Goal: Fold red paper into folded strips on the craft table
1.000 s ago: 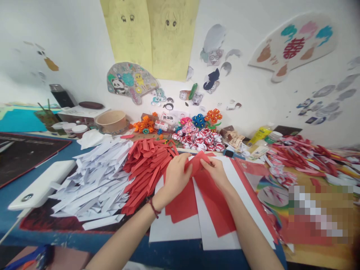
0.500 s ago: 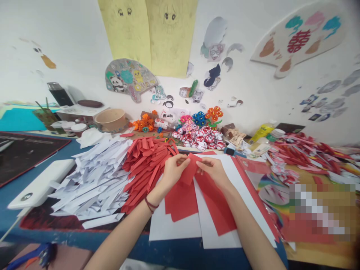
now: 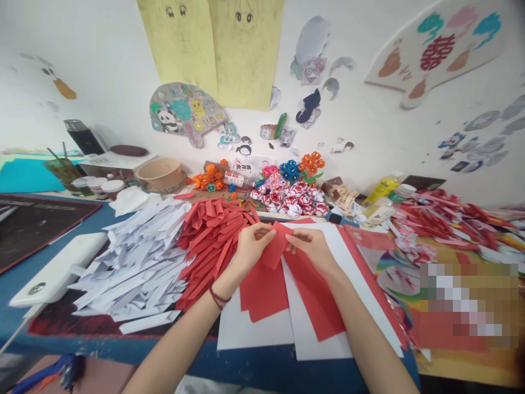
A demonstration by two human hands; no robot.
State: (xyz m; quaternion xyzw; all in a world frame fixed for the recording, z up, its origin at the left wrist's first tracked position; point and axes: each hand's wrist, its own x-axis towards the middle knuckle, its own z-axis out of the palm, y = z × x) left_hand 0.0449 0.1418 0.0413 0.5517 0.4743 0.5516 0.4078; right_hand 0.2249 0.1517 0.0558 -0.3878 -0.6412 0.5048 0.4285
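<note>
A small piece of red paper [image 3: 277, 247] is held up between both hands, above the sheets on the table. My left hand [image 3: 253, 243] pinches its upper left edge, a dark band around the wrist. On the upper right edge my right hand [image 3: 310, 247] is closed, thumb and fingertips together. Beneath the hands lie red paper sheets [image 3: 264, 293] and white paper sheets [image 3: 241, 331], partly covered by the forearms. Just left of my left hand is a heap of folded red paper strips [image 3: 209, 246], and beside it a heap of folded white paper strips [image 3: 135, 262].
A white power bank [image 3: 59, 268] with a cable lies at the left. Paper flowers [image 3: 293, 200] and a round tan container [image 3: 159, 174] stand along the wall. At the right are more coloured strips [image 3: 451, 221]. Blue-handled pliers [image 3: 49, 375] sit at the lower left.
Both hands keep their pinch on the small red paper, almost unmoved. The camera view has shifted slightly.
</note>
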